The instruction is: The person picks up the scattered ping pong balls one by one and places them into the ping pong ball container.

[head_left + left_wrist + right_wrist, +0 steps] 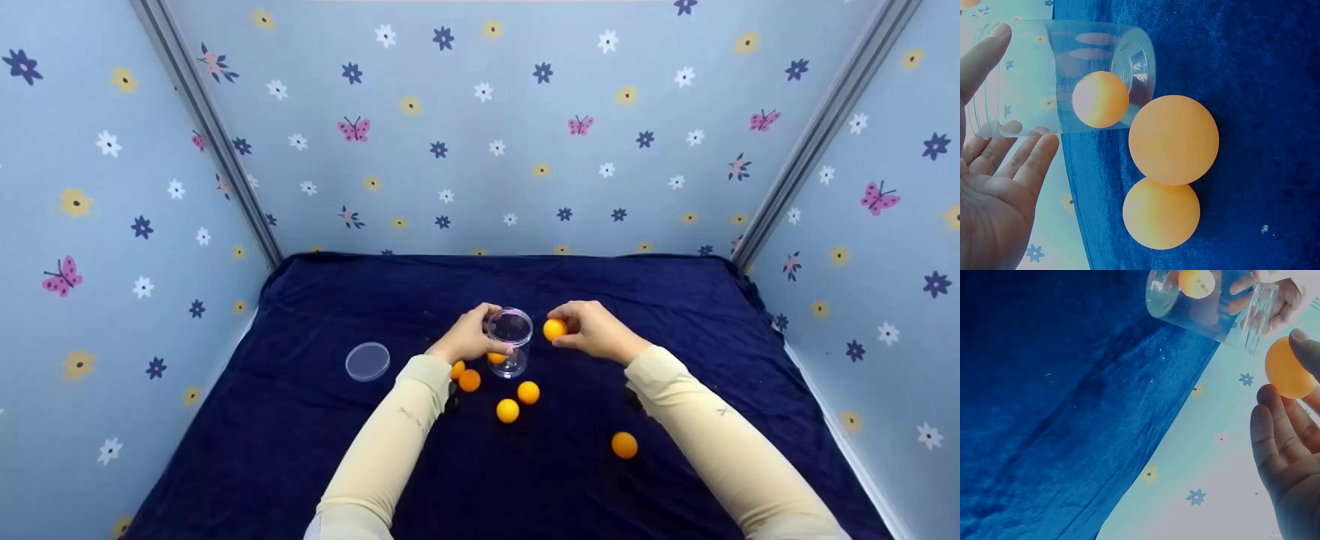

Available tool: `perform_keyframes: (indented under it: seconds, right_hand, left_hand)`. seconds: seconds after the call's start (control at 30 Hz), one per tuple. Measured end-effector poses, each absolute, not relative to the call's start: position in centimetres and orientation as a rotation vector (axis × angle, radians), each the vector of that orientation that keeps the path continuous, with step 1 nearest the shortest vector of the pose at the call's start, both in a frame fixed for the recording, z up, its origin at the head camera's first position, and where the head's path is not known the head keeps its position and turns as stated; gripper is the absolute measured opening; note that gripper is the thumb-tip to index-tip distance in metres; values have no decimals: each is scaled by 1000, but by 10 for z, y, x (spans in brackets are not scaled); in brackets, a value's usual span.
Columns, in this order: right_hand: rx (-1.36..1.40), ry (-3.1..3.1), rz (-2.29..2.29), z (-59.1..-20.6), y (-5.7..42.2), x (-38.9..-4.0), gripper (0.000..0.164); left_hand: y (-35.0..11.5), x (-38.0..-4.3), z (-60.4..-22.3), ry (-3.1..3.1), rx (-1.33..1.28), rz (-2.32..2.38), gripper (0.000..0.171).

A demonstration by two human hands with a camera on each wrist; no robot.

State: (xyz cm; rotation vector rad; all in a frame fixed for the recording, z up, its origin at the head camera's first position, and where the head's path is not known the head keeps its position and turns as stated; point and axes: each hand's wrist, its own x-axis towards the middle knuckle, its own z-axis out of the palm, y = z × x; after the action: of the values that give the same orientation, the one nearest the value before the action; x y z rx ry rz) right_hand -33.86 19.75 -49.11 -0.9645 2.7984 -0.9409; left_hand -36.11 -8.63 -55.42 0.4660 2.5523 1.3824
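Observation:
A clear plastic jar stands upright in the middle of the cloth, its open mouth facing up. My left hand grips it near the rim, thumb on one side and fingers on the other. Low in the jar, an orange ping-pong ball shows through the wall. Just right of the mouth, at about rim height, my right hand pinches another orange ping-pong ball between thumb and fingertips. Two more balls, one partly over the other in the left wrist view, lie beside the left wrist.
Two orange balls lie in front of the jar, and a single ball is nearer the right forearm. A round clear lid lies left of the left hand. Dark blue cloth covers the table, with flower-patterned walls around it.

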Motion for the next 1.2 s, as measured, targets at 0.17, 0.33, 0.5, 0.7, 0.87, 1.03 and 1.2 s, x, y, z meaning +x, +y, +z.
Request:
perform_keyframes:
  seconds: [0.17, 0.33, 0.5, 0.7, 0.87, 1.03, 1.2]
  right_hand:
    - [-929, 2810, -944, -488, 190, -340, 41]
    - [-904, 2820, -967, -489, 184, -343, 41]
    - [-902, 2828, -1007, -491, 178, -346, 42]
    - [-890, 2812, -1100, -493, 170, -350, 43]
    - [-874, 2813, -1167, -496, 164, -353, 43]
    - [-840, 2809, -1230, -501, 158, -355, 42]
    - [-792, 2821, -1253, -509, 154, -358, 40]
  left_hand:
    - [-86, -361, -555, 2553, 465, 1380, 80]
    - [-86, -360, -553, 2551, 455, 1377, 79]
    - [-86, -360, -554, 2555, 463, 1385, 76]
    - [-86, -362, -555, 2547, 469, 1395, 76]
    - [-86, -363, -554, 2548, 473, 1386, 77]
    - [-86, -363, -556, 2559, 480, 1380, 77]
    - [-85, -363, -557, 2556, 476, 1389, 76]
